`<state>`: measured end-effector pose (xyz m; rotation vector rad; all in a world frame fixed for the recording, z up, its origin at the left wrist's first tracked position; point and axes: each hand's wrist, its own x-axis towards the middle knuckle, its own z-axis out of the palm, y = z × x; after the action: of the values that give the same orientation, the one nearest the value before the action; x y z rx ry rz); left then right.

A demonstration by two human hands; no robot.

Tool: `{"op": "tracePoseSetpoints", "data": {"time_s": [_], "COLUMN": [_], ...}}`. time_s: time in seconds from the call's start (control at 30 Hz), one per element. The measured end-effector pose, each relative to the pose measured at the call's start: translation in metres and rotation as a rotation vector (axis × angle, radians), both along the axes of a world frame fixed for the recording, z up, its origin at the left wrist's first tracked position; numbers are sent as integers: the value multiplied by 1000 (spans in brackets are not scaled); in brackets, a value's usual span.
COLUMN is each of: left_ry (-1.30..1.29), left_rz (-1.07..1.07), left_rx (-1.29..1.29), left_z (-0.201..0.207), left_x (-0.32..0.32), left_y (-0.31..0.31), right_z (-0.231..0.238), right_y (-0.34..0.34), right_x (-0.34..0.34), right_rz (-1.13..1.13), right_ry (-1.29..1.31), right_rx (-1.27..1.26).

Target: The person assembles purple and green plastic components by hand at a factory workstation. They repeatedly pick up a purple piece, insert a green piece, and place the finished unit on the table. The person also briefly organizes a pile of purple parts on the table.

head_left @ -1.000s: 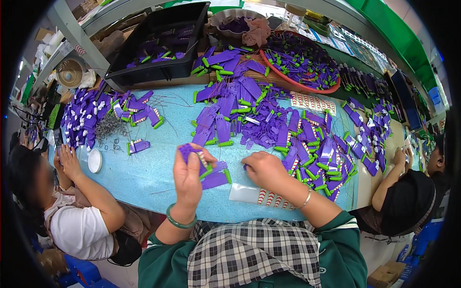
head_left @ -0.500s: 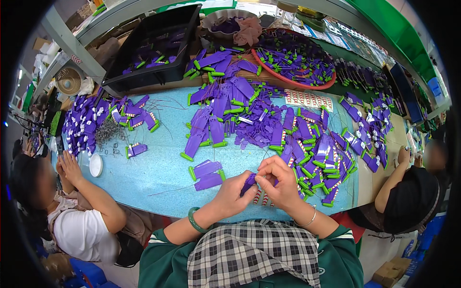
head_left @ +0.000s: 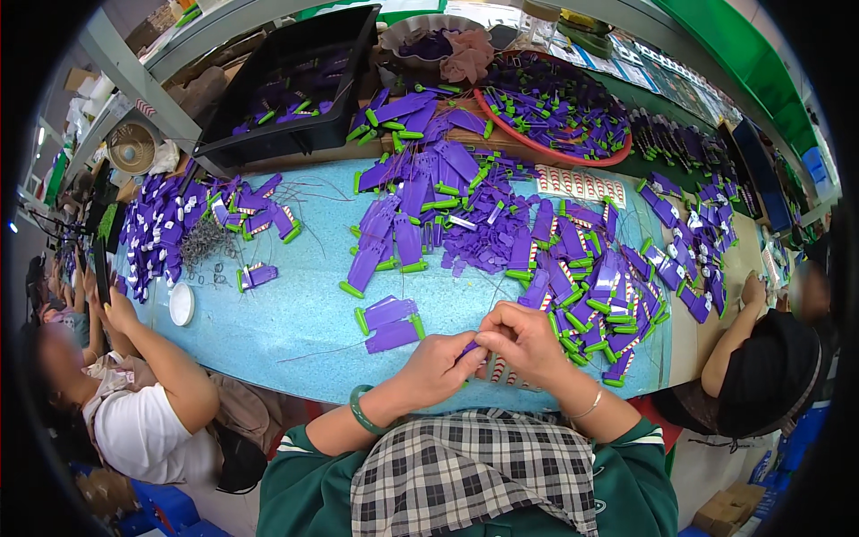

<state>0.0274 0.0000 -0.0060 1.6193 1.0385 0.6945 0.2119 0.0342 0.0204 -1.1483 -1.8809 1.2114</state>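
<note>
My left hand [head_left: 433, 369] is closed on a small purple plastic piece [head_left: 468, 350], and most of it is hidden by the fingers. Fingers pinched, my right hand [head_left: 526, 345] meets the left one at this piece; what its fingertips hold is hidden. Beneath the hands lies a sheet of red-and-white striped stickers [head_left: 512, 376], partly covered. Just left of my hands, two flat purple parts with green ends [head_left: 392, 324] rest on the blue table. A heap of purple-and-green parts with striped stickers [head_left: 591, 286] lies right of my hands.
Loose purple pieces [head_left: 488, 237] pile up mid-table. Behind them stand a black bin [head_left: 277, 143] and a red round tray [head_left: 573, 159]. Another striped sticker sheet [head_left: 582, 185] lies further back. A white bowl [head_left: 182, 305] sits at left. Co-workers sit on both sides.
My right fingers have curled in closer to the left hand, and less of the purple piece shows. The person at left has raised the arms and turned away.
</note>
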Motion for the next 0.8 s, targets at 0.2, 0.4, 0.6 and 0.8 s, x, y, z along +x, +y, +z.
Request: {"op": "tracePoseSetpoints", "data": {"time_s": [0.2,0.4,0.6,0.8], "left_ry": [735,1201,896,-256], "left_rz": [66,89,291,278], "left_rx": [388,544,792,186], "left_z": [32,-3,21,36], "left_x": [-53,-67,-79,-66], "left_y": [2,-20,-11,-15], "right_z": [36,22,-20,-36], "right_y": [58,34,-23,-26], "right_x": [78,53,5,-2], "right_rz": [-79,-43,224,186], "right_ry": [-361,-709,-762,-609], "right_rx": [190,656,551,624]}}
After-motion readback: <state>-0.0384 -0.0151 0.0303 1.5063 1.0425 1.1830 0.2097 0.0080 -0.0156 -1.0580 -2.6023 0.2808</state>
